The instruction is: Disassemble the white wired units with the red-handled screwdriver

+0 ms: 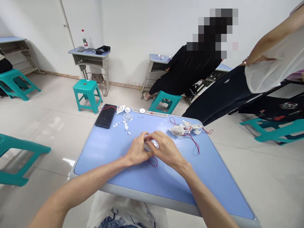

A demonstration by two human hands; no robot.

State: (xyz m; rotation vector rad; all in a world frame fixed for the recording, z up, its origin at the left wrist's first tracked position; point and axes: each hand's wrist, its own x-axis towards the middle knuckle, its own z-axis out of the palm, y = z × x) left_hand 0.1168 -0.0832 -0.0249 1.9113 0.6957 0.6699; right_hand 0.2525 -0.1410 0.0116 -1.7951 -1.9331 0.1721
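Observation:
Both my hands meet over the middle of the blue table (133, 177). My left hand (137, 149) and my right hand (165, 147) are closed together round a small clear plastic part (150, 144), from which a red wire (153, 162) loops down onto the table. To the right lies a pile of white plastic parts with red wires (184, 129). At the far left of the table sit a black phone (105, 116), a clear round dome piece (127, 117) and several tiny white bits (123, 126).
A person in black (190, 68) sits at a desk behind the table; another person in a white top (273, 66) stands at right. Teal stools (87, 93) stand on the tiled floor around. A grey desk with a bottle (91, 56) is by the far wall.

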